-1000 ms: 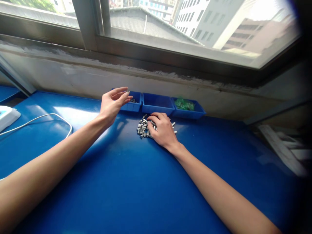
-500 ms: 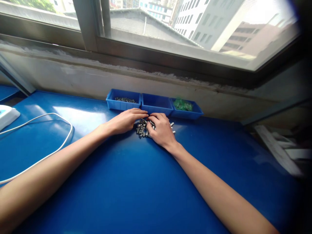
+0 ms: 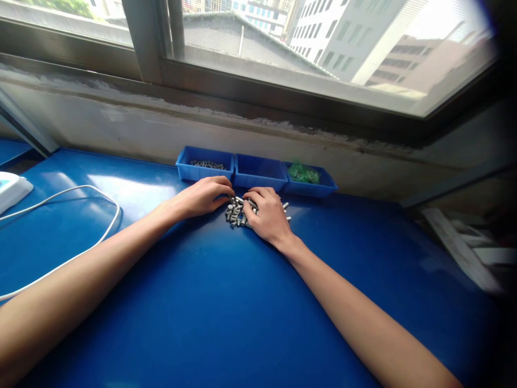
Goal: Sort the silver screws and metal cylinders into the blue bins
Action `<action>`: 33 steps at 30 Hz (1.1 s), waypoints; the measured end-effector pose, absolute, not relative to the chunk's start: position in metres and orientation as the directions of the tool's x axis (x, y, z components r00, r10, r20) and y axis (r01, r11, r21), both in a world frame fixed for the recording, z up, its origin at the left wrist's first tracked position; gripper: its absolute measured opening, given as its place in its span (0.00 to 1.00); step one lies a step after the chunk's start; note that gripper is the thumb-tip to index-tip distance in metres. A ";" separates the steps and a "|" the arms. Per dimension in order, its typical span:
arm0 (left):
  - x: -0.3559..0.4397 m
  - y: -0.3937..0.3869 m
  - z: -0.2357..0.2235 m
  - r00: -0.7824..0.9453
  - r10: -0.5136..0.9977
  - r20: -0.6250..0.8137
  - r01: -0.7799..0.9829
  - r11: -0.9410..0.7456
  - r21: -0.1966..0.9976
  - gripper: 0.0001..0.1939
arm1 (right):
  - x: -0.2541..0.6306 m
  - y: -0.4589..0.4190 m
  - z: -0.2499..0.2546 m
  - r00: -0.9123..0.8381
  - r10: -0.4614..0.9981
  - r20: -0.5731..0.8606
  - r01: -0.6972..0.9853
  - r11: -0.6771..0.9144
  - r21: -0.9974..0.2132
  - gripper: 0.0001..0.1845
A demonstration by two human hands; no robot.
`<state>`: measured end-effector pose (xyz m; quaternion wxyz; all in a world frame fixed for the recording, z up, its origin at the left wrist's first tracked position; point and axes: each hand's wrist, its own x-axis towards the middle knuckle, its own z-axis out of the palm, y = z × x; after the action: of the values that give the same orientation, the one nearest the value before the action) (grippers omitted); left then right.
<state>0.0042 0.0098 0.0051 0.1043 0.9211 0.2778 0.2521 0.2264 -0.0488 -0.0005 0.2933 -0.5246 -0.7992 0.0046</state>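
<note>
A small heap of grey metal pins lies on the blue table. My left hand rests at the heap's left edge with its fingers curled and pinched together on the pins. My right hand covers the heap's right side, palm down, fingers bent over the pins. Behind the heap stand three blue bins in a row. The left bin holds more grey pins, the middle bin looks bare inside, and the right bin holds green pieces.
A white cable loops across the table's left part and runs to a white device at the left edge. A wall and window sill rise right behind the bins. Pale slats lie beyond the table's right edge.
My left hand came down from above the left bin to the heap, then curled its fingers onto the pins. My right hand stayed on the heap.
</note>
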 end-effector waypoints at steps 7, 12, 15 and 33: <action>0.005 0.008 0.010 0.609 0.659 0.441 0.518 -0.752 0.407 0.08 | 0.226 -0.049 0.000 -0.275 0.845 0.458 0.834 0.447 -0.324 0.12; 0.011 0.002 0.011 0.509 0.765 0.393 0.432 -0.623 0.653 0.11 | 0.225 -0.049 0.001 -0.278 0.845 0.458 0.833 0.449 -0.323 0.12; 0.013 0.002 0.013 0.430 0.858 0.282 0.318 -0.437 0.842 0.13 | 0.225 -0.048 0.000 -0.281 0.841 0.461 0.832 0.454 -0.320 0.11; 0.005 0.004 0.040 0.088 0.964 0.249 0.013 -0.251 0.968 0.18 | 0.226 -0.049 0.001 -0.291 0.839 0.459 0.832 0.459 -0.312 0.11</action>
<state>0.0053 0.0037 0.0395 0.4479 0.5862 0.4169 0.5310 0.2261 -0.0490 0.0009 0.2901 -0.5200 -0.8034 0.0066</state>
